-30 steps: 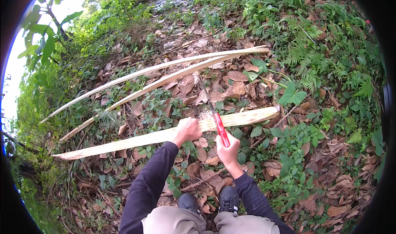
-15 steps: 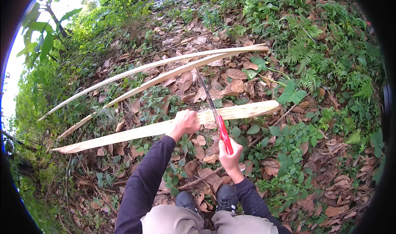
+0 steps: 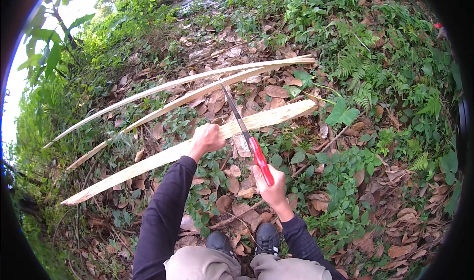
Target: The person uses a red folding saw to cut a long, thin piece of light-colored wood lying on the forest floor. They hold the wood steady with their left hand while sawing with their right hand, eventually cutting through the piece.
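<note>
My left hand (image 3: 207, 138) is closed around the middle of a pale wooden plank (image 3: 143, 169), which slants up from lower left to right. In my right hand (image 3: 271, 186) is the red handle of a hand saw (image 3: 243, 128). Its narrow dark blade lies across the plank just right of my left fist and points away from me. The blade's tip reaches the nearer of two long thin wood strips (image 3: 182, 100). Beyond it, the farther strip (image 3: 148, 90) runs alongside, and the two come together at their right ends.
Dry brown leaves (image 3: 276, 91) and low green plants cover the ground. Ferns (image 3: 363, 75) grow at the right, with a broad green leaf (image 3: 342, 112) beyond the plank's right end. Thin sticks lie among the leaves. My dark shoes (image 3: 267, 238) stand at the bottom.
The plank has tilted, its right end moving up and its left end down. My left hand has shifted left and slightly away. The saw and my right hand have moved left and slightly toward me.
</note>
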Demonstrator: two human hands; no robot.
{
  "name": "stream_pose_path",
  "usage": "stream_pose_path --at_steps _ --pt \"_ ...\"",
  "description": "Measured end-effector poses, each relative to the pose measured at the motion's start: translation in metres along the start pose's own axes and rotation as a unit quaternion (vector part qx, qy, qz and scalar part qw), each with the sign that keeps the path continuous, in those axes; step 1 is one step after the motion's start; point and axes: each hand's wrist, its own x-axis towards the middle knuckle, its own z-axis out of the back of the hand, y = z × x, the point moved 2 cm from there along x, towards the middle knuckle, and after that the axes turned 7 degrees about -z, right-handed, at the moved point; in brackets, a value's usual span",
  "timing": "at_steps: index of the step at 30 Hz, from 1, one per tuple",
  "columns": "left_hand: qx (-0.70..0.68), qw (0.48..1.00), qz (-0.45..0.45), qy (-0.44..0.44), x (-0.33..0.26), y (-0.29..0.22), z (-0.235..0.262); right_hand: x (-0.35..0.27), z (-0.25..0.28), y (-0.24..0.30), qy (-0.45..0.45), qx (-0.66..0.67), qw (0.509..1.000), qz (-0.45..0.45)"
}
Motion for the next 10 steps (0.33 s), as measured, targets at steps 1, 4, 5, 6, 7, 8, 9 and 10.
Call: stream_pose_path --at_steps 1,4,5,6,7,8,9,10 --pt "-0.012 0.999 0.013 0.026 -0.002 0.0 0.004 -0.006 -0.001 -0.002 -0.009 -0.007 1.0 0.013" --pt "0.029 0.999 -0.012 0.024 -0.008 0.011 -0.013 -0.054 0.0 0.0 -0.035 0.012 0.999 0.005" --pt "0.046 0.999 -0.013 0.015 -0.006 0.015 -0.01 -0.07 0.002 0.003 -0.044 0.045 0.998 -0.029" --pt "0.044 0.998 -0.014 0.037 -0.006 0.011 -0.007 -0.079 0.008 0.004 -0.05 -0.01 0.998 0.026" --pt "0.043 0.997 -0.015 0.059 -0.006 0.009 -0.002 -0.081 0.009 0.003 -0.047 -0.012 0.998 0.038" --pt "0.032 0.999 -0.018 0.039 -0.006 0.015 0.001 -0.079 0.005 0.005 -0.044 -0.011 0.998 0.052" --pt "0.037 0.998 -0.028 0.035 -0.01 0.02 -0.002 -0.073 -0.002 0.01 -0.042 -0.01 0.997 0.067" --pt "0.035 0.998 -0.025 0.04 -0.013 0.009 -0.002 -0.076 0.001 0.009 -0.047 -0.014 0.997 0.06"
